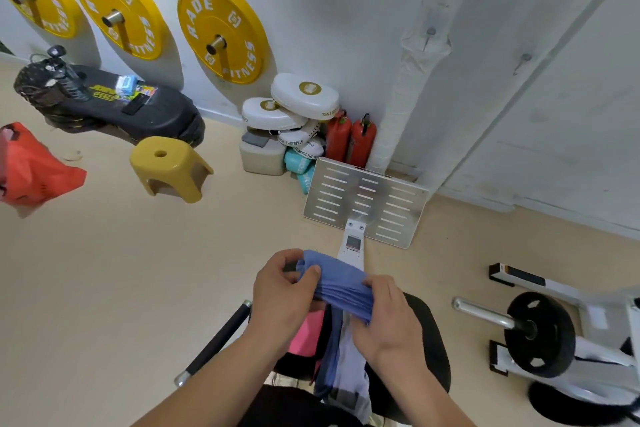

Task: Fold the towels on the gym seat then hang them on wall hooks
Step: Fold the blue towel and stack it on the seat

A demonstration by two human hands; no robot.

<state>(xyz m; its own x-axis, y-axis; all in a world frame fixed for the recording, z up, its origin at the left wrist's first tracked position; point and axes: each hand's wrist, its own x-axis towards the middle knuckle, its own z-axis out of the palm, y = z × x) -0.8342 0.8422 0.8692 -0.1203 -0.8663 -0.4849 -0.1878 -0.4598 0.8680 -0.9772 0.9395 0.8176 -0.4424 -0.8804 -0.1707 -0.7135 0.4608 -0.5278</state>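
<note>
Blue towel (341,288): soft cloth with fine ridges, bunched into a thick band and held up between both hands above the front of the gym seat; a loose tail hangs down from it.
Left hand (280,291): fingers and thumb curled, pinching the towel's upper-left end.
Right hand (388,319): fingers wrapped round the lower-right end, gripping it.
Gym seat (429,340): black, padded, round-edged, directly below the hands.
Pink towel (308,333): lies on the seat, partly hidden by the left hand.
Footplate (367,201): brushed metal rectangle with rows of slots, tilted, beyond the seat at the end of a white beam; the beam's small label is too blurred to read.
Wall hooks (431,32): small grey pegs on the white wall, upper right.
Weight plates (223,31): yellow discs on steel pegs, white lettering "RADE FITNESS".
Boxing pads (304,95): glossy white ovals with gold badges, stacked in the corner; one rim reads "BOXING".
Stool (171,166): mustard plastic, round hole in its top, on the beige floor.
</note>
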